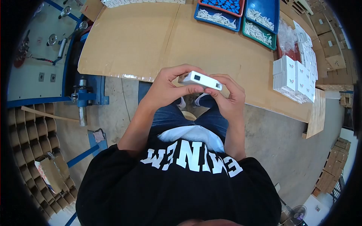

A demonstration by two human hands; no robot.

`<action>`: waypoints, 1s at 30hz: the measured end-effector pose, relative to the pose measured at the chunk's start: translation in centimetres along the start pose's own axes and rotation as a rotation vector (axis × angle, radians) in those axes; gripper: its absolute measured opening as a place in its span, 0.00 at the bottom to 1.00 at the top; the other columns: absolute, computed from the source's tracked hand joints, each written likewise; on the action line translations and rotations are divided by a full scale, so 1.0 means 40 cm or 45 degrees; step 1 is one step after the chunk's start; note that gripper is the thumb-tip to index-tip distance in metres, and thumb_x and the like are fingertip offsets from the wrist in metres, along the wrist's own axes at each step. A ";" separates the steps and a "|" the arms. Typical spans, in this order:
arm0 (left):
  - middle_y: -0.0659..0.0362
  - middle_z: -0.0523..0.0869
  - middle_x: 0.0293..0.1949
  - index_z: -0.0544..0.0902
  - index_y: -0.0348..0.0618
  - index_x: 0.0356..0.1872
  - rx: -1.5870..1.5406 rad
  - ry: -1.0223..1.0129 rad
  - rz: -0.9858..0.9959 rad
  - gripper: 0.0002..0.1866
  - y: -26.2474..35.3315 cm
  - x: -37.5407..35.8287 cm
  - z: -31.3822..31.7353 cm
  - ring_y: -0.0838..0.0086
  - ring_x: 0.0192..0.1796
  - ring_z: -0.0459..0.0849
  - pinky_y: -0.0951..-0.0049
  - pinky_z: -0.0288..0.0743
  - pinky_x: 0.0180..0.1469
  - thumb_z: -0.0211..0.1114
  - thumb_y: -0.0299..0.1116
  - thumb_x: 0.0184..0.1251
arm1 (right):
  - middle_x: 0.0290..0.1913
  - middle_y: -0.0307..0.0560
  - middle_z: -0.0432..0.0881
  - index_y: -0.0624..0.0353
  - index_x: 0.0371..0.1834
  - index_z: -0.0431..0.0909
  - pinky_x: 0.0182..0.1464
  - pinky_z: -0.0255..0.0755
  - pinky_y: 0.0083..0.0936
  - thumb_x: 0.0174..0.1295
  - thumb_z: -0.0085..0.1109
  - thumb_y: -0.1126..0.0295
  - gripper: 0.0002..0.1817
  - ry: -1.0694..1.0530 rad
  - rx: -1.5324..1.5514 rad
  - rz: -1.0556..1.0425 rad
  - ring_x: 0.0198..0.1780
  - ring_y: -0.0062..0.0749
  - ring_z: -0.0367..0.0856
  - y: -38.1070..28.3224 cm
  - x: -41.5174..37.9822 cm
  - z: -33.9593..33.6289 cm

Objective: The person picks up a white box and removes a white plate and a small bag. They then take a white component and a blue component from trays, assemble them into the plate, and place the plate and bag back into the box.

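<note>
A small white box [203,80] with a dark square on its side is held in front of my body, above my knees and near the front edge of the cardboard-covered table [128,41]. My left hand [173,81] grips its left end between thumb and fingers. At the right end, my right hand [228,92] holds it with the thumb below and the fingers above. Both thumbs come close together along the lower edge of the box.
Blue tray [197,17], green tray [247,35] and red tray [240,13] hold small white or blue pieces at the back. Stacked white boxes [288,73] stand at the right. A blue-framed machine [92,90] is at the left, beside a cardboard divider grid [28,132].
</note>
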State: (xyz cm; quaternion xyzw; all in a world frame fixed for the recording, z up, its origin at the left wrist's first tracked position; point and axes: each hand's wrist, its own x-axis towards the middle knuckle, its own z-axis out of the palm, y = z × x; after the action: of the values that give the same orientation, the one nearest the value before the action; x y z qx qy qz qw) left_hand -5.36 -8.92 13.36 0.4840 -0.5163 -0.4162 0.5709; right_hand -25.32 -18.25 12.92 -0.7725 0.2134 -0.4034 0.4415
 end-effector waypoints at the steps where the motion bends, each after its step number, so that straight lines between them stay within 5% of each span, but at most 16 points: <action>1: 0.61 0.91 0.46 0.87 0.39 0.55 0.000 0.007 0.005 0.18 0.008 0.000 0.002 0.77 0.51 0.87 0.73 0.79 0.57 0.77 0.29 0.66 | 0.45 0.48 0.89 0.66 0.45 0.86 0.49 0.79 0.26 0.57 0.77 0.76 0.14 0.011 0.097 0.077 0.46 0.32 0.87 0.004 -0.004 0.000; 5: 0.58 0.89 0.53 0.82 0.36 0.64 -0.271 0.059 -0.191 0.24 0.027 -0.004 0.003 0.76 0.57 0.85 0.73 0.78 0.60 0.75 0.25 0.66 | 0.49 0.45 0.88 0.66 0.48 0.85 0.51 0.78 0.24 0.63 0.75 0.74 0.13 0.104 0.496 0.281 0.50 0.28 0.85 0.028 -0.011 0.011; 10: 0.59 0.88 0.53 0.84 0.36 0.61 -0.200 0.161 -0.266 0.21 -0.022 -0.017 0.009 0.80 0.54 0.84 0.75 0.79 0.57 0.74 0.27 0.69 | 0.51 0.46 0.86 0.65 0.59 0.79 0.52 0.78 0.22 0.68 0.72 0.70 0.20 0.340 0.421 0.441 0.52 0.27 0.84 0.051 -0.003 0.061; 12: 0.56 0.87 0.57 0.82 0.32 0.62 -0.072 0.386 -0.125 0.22 -0.040 -0.016 0.029 0.75 0.58 0.85 0.73 0.78 0.60 0.73 0.24 0.68 | 0.52 0.46 0.86 0.65 0.63 0.77 0.52 0.78 0.21 0.70 0.70 0.68 0.22 0.475 0.381 0.583 0.53 0.26 0.83 0.062 -0.003 0.069; 14: 0.55 0.87 0.59 0.82 0.34 0.62 0.099 0.398 -0.046 0.23 -0.062 -0.018 0.041 0.72 0.60 0.85 0.71 0.78 0.63 0.73 0.23 0.66 | 0.55 0.47 0.84 0.65 0.68 0.71 0.53 0.79 0.21 0.75 0.65 0.64 0.25 0.232 0.509 0.729 0.55 0.26 0.82 0.065 -0.009 0.063; 17: 0.52 0.85 0.64 0.84 0.40 0.61 0.437 0.328 0.201 0.24 -0.053 -0.008 0.055 0.58 0.67 0.82 0.63 0.73 0.70 0.74 0.23 0.61 | 0.58 0.47 0.83 0.66 0.69 0.71 0.54 0.81 0.24 0.77 0.61 0.64 0.24 0.341 0.674 0.502 0.56 0.27 0.82 0.020 -0.004 0.111; 19: 0.52 0.84 0.65 0.87 0.40 0.56 0.466 0.177 0.301 0.20 -0.065 -0.012 0.071 0.53 0.71 0.79 0.59 0.70 0.73 0.74 0.24 0.61 | 0.59 0.47 0.82 0.66 0.70 0.70 0.55 0.82 0.27 0.77 0.61 0.67 0.23 0.321 0.539 0.385 0.57 0.27 0.83 0.052 -0.004 0.108; 21: 0.53 0.85 0.64 0.90 0.38 0.46 0.460 0.175 0.357 0.10 -0.080 -0.013 0.059 0.57 0.66 0.83 0.61 0.76 0.66 0.73 0.25 0.64 | 0.57 0.47 0.83 0.65 0.71 0.70 0.55 0.83 0.27 0.77 0.60 0.70 0.23 0.381 0.503 0.571 0.56 0.26 0.84 0.064 0.003 0.096; 23: 0.53 0.86 0.62 0.91 0.35 0.39 0.114 0.100 0.078 0.05 -0.096 -0.028 0.027 0.65 0.55 0.87 0.66 0.81 0.56 0.70 0.26 0.69 | 0.56 0.47 0.84 0.64 0.70 0.72 0.54 0.83 0.26 0.76 0.60 0.72 0.21 0.360 0.509 0.656 0.54 0.26 0.84 0.070 0.002 0.075; 24: 0.54 0.90 0.52 0.90 0.34 0.35 0.025 0.172 -0.039 0.06 -0.086 -0.028 0.015 0.70 0.51 0.87 0.71 0.81 0.49 0.68 0.26 0.71 | 0.56 0.47 0.84 0.64 0.69 0.73 0.54 0.83 0.26 0.76 0.60 0.72 0.21 0.369 0.469 0.700 0.54 0.26 0.85 0.070 0.002 0.070; 30: 0.54 0.91 0.36 0.88 0.32 0.31 0.228 0.491 0.031 0.09 -0.275 -0.005 -0.266 0.70 0.44 0.89 0.70 0.80 0.50 0.69 0.28 0.71 | 0.51 0.42 0.86 0.65 0.62 0.82 0.42 0.78 0.20 0.72 0.66 0.74 0.17 0.382 0.052 0.558 0.42 0.21 0.81 0.124 0.006 0.051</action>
State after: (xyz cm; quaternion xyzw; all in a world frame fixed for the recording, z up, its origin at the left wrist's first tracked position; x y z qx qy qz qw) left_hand 5.44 -9.44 2.55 0.5971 -0.4382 -0.2616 0.6189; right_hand -23.39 -19.96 8.21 -0.6304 0.4304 -0.4124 0.4973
